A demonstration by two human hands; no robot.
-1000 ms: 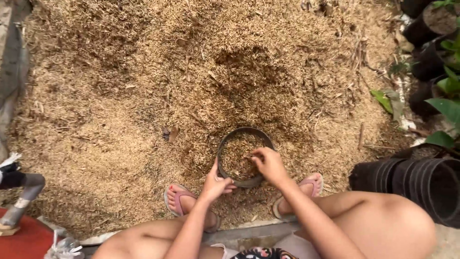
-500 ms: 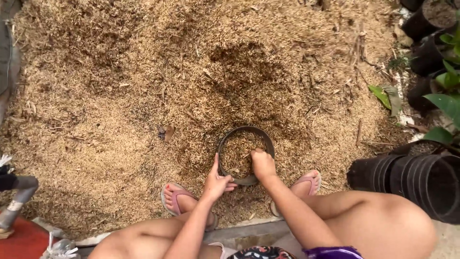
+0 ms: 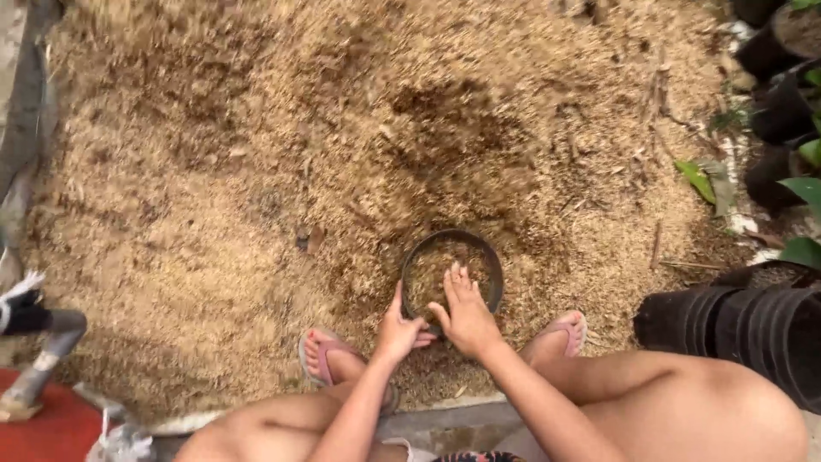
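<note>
A round black pot (image 3: 494,272) sits in a big heap of tan husk-like mulch (image 3: 256,171), filled with the same material. My left hand (image 3: 400,329) grips the pot's near-left rim, thumb up against its side. My right hand (image 3: 464,312) lies flat over the near rim with fingers stretched onto the filling inside. Both my feet wear pink sandals, the left sandal (image 3: 321,355) and the right sandal (image 3: 569,332) flanking the pot on the mulch.
A stack of nested black pots (image 3: 735,329) lies on its side at the right. Potted plants with green leaves (image 3: 800,184) line the far right edge. A red surface (image 3: 47,428) and a grey pipe (image 3: 51,359) are at the lower left.
My right hand has slid from above the pot's near-right rim to lie flat on the filling. The left hand stays on the rim. The view shifted slightly.
</note>
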